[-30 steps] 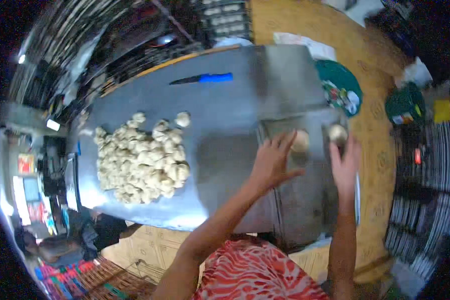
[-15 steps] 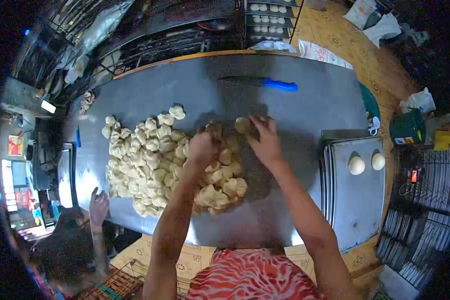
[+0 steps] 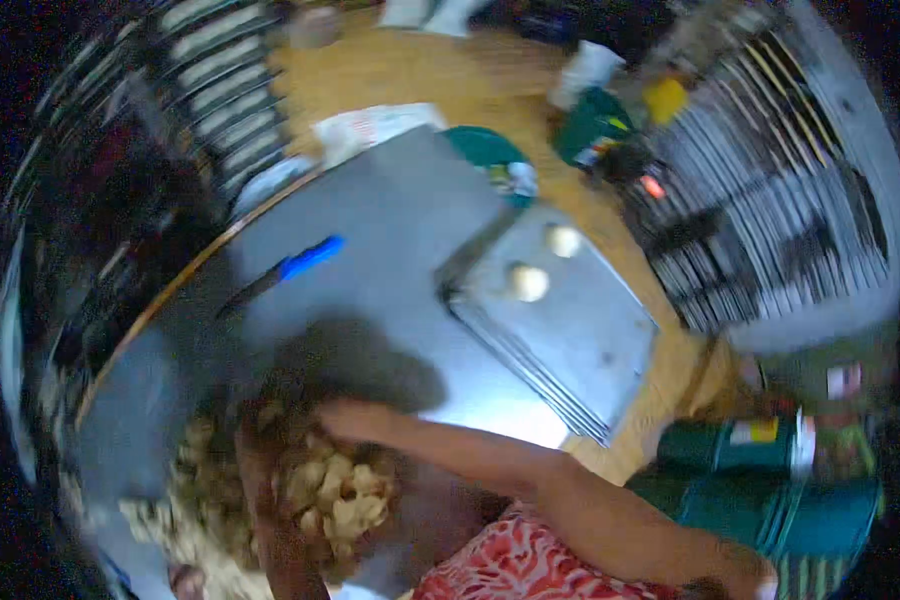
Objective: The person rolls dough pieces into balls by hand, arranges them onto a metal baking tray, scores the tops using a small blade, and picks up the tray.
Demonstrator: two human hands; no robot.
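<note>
The view is dim and smeared by motion. My left hand (image 3: 258, 425) is over the pile of dough pieces (image 3: 345, 490) at the lower left of the metal table (image 3: 390, 215). Close beside it, at the pile's far edge, is my right hand (image 3: 338, 416). The fingers of both hands are lost in shadow and blur, so I cannot make out whether they hold any dough. The pale dough pieces are lumpy and lie heaped around and between my forearms.
A knife with a blue handle (image 3: 312, 257) lies on the table. On a stack of metal trays (image 3: 595, 340) at the right sit two round dough balls (image 3: 528, 282). Racks (image 3: 770, 190) stand beyond the floor, and dark green containers (image 3: 735, 470) are at the lower right.
My head has turned to the right, so the table appears rotated and the pile has shifted to the lower left. The dough ball seen at my right fingertips can no longer be made out.
</note>
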